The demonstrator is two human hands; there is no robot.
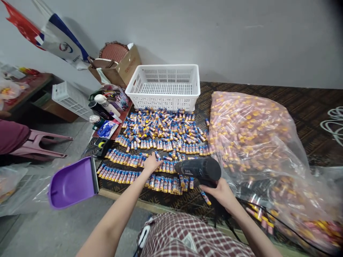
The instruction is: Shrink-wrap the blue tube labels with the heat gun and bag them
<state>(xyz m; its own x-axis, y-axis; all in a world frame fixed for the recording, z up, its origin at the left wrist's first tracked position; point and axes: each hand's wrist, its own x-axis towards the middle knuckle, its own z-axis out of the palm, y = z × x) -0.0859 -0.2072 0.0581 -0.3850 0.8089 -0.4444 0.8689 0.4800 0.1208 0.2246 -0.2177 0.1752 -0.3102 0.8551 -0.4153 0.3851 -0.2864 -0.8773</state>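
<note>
My right hand (221, 192) is wrapped round the handle of a black hair dryer (195, 168), whose nozzle points left over the rows. Small bottles (160, 184) with blue and yellow ends and printed wraps stand side by side in rows on the dark printed board (171, 202). Over the second row from the front, my left hand (152, 163) has its thumb and fingers apart, at the bottles; its fingertips are partly hidden. One loose bottle (205, 198) lies near my right hand. Behind the rows is a jumbled heap of similar bottles (160, 125).
A white plastic basket (162, 97) stands against the wall. At right lies a large clear bag (252, 132) of pink-and-yellow bottles, with a black cord (284, 221) across its lower part. A purple dustpan (72, 184) is at left, near a seated person's clothing (13, 137).
</note>
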